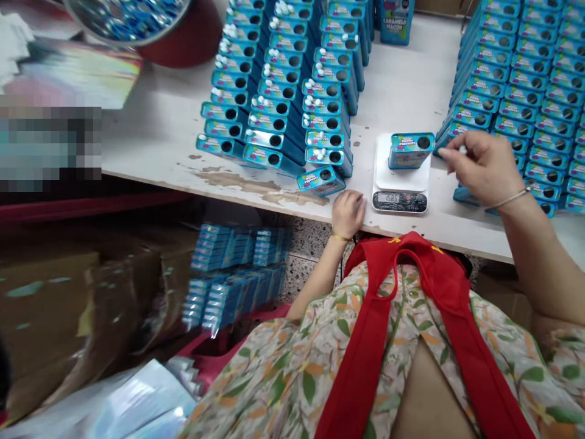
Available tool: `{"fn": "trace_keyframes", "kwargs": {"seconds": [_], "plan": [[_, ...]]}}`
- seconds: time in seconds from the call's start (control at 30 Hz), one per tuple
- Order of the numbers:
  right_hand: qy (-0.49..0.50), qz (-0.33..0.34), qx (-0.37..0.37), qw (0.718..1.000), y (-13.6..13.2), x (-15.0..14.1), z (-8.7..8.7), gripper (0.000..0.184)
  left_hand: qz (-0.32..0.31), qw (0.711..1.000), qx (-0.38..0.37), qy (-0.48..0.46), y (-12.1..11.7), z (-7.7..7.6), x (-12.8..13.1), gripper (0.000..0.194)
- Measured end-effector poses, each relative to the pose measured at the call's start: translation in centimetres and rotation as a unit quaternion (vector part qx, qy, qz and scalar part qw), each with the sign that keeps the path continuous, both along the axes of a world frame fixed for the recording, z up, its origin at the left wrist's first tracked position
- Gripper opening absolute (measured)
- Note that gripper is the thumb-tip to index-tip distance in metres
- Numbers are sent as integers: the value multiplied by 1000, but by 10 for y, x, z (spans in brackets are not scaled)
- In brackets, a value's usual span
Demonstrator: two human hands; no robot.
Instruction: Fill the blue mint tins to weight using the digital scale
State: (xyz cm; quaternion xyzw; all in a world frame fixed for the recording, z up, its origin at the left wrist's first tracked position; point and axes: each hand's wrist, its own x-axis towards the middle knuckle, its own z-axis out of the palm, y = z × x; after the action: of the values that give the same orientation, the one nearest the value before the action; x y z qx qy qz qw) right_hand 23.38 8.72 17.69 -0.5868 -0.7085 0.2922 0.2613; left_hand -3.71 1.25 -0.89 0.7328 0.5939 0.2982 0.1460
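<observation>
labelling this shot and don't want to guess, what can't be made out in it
All in the head view:
- Scale display: digits too small to read surely.
- Pale piece in the right hand: partly covered by fingers.
- Left hand: palm hidden by its own curl.
- Bowl: cut off by the top edge, contents blurred.
- Tin on the scale: inside hidden by its walls.
</observation>
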Motion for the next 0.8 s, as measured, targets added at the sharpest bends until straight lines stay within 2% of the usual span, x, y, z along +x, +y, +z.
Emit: {"fn": "trace_keyframes", "kwargs": {"seconds": [0.1,0.2,0.4,0.53,0.63,0.7,0.8], "plan": [[-63,31,40,997,27,-14,5,14,0,1000,1,14,1,1,1,23],[-95,59,46,993,42,-24,-2,14,0,1000,2,12,0,3,1,23],[-58,92,17,994,53,-27,-24,19,4,1000,7,12,-1,3,2,24],[-37,84,-9,996,56,-27,-23,22,6,1000,6,13,-1,1,1,25],[15,61,-30,998,54,-29,-15,26,5,1000,1,6,-4,2,0,26],[92,33,-70,993,47,-29,-9,28,10,1000,5,-27,-5,10,2,26],[250,-23,-162,954,24,-27,-8,31,7,992,40,-116,8,30,13,37]]}}
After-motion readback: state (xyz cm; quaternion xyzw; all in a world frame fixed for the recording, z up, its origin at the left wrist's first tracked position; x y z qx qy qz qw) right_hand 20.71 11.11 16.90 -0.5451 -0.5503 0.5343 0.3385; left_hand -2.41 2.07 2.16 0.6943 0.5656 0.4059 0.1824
